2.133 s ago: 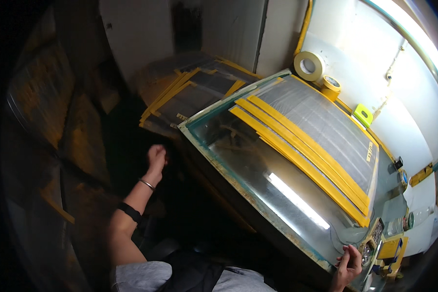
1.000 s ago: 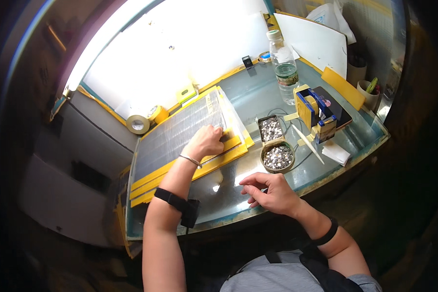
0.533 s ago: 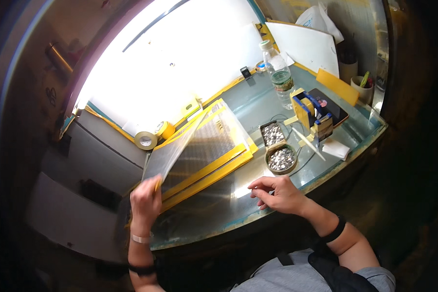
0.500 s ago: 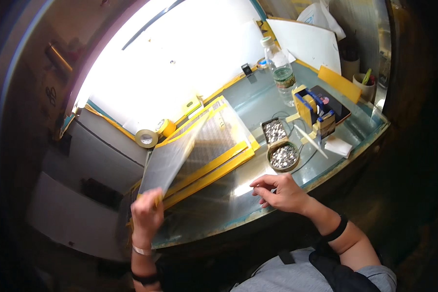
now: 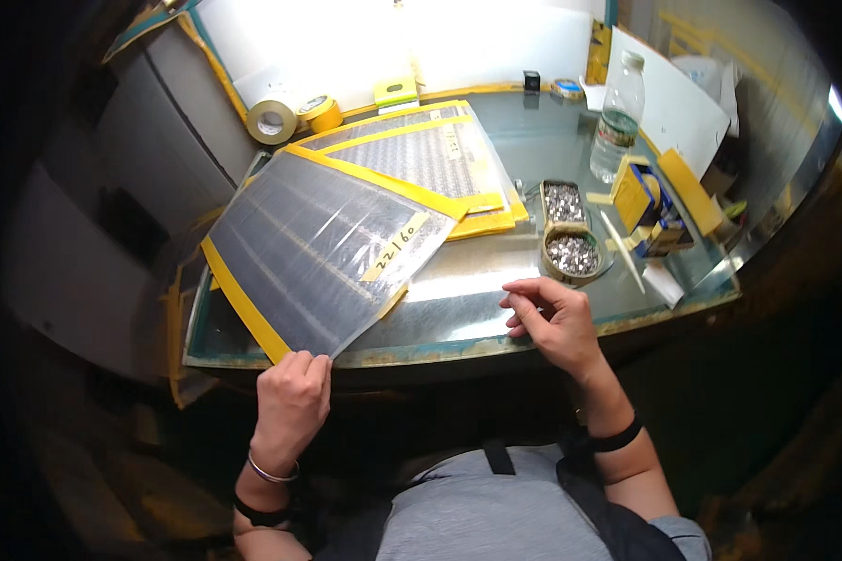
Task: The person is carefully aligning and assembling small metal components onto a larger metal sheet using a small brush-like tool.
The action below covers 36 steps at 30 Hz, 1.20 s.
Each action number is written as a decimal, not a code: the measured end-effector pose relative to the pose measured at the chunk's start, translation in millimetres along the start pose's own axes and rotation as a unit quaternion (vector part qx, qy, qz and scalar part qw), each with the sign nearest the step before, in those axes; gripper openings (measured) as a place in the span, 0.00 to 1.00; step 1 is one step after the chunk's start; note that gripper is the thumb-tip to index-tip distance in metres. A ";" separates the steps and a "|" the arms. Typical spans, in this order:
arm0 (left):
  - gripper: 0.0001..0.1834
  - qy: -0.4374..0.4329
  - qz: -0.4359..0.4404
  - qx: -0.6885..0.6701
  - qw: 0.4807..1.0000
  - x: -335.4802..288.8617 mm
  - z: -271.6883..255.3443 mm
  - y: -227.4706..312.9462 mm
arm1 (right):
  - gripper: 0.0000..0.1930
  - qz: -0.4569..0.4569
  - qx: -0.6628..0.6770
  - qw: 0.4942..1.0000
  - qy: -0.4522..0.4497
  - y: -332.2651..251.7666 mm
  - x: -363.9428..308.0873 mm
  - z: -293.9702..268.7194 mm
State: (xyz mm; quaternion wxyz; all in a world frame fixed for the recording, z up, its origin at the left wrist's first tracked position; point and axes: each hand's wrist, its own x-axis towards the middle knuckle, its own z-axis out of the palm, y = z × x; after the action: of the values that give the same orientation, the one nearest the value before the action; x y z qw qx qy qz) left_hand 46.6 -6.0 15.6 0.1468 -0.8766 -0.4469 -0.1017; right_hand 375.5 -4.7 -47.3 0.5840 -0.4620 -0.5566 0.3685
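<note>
A clear plastic sheet with yellow-taped edges (image 5: 318, 257) lies slanted over the left side of the glass-topped table. Faint lines divide its dark grey face, and a handwritten yellow label is stuck near its right edge. My left hand (image 5: 295, 388) grips the sheet's near corner, just past the table's front edge. Beneath it and farther back, more yellow-edged sheets (image 5: 430, 154) lie stacked. My right hand (image 5: 554, 318) hovers over the front edge, thumb and index finger pinched. Anything between them is too small to make out. Close to it stands a round tin of small shiny pieces (image 5: 573, 254).
Behind the round tin sits a rectangular tin (image 5: 563, 203) of similar pieces. A white stick (image 5: 623, 251), a blue tape dispenser (image 5: 647, 201) and a plastic bottle (image 5: 617, 122) stand right. Tape rolls (image 5: 271, 122) and a yellow-green box (image 5: 396, 92) line the back left.
The sheet was lifted and curled in my left hand; now it lies flatter, turned across the stack. My left hand has come nearer to me. My right hand stays close to the tins.
</note>
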 end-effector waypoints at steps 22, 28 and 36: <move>0.04 0.124 -0.111 -0.464 0.870 -36.4 -3.9 30.3 | 0.27 0.092 0.441 0.891 0.047 -61.0 29.4 43.5; 0.08 0.093 -0.162 -0.579 0.794 -36.6 1.9 30.4 | 0.29 0.168 0.484 0.856 -0.063 -52.9 25.5 60.9; 0.06 0.232 -0.092 -0.575 0.779 -16.9 -2.4 47.3 | 0.12 0.363 0.467 0.785 -0.186 -47.8 0.1 100.5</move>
State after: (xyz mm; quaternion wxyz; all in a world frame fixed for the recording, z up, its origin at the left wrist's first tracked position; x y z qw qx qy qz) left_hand 75.2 -46.0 4.7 -0.2951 -0.7028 -0.3366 -0.5529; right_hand 271.9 -6.0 -6.5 0.4367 -0.2235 -0.2052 0.8469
